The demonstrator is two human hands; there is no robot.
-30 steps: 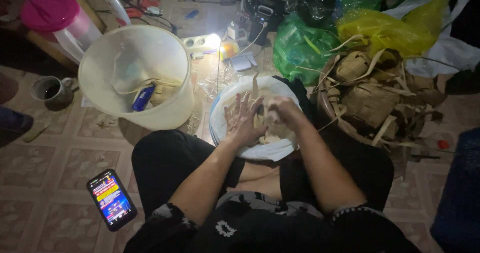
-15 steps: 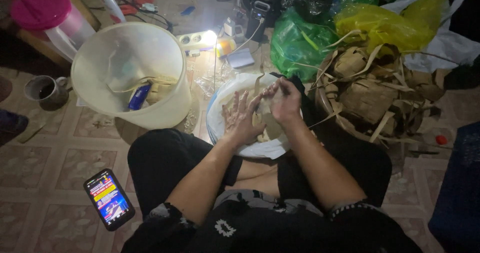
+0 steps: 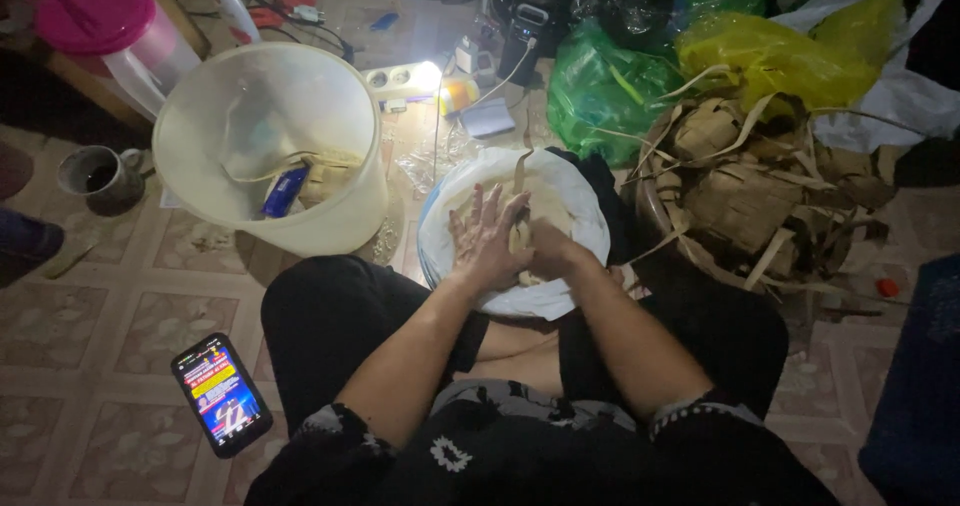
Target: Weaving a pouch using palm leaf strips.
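In the head view, at the centre of the frame, a round white bowl lined with white plastic (image 3: 585, 228) sits on the tiled floor (image 3: 120, 311) just above the person's black-clad knees. Both hands are inside it, pressed together over a pale lump of food (image 3: 527, 234). The left hand (image 3: 487, 236) lies flat with fingers spread, its grip released, palm resting on the lump. The right hand (image 3: 550, 251) is curled against the left, clenched on the same lump; what lies beneath it is hidden.

To the left of the bowl, upper left of centre, stands a large translucent cream plastic bucket (image 3: 345, 156) holding a small blue packet (image 3: 284, 190). Further left is a dark mug (image 3: 100, 176), and in the upper left corner a clear jug with a pink lid (image 3: 95, 14). At the lower left a lit smartphone (image 3: 221, 394) lies on the floor. To the right of the bowl sits a heap of dried brown leaf wrappers (image 3: 745, 181), with green (image 3: 600, 86) and yellow plastic bags (image 3: 775, 56) above it.
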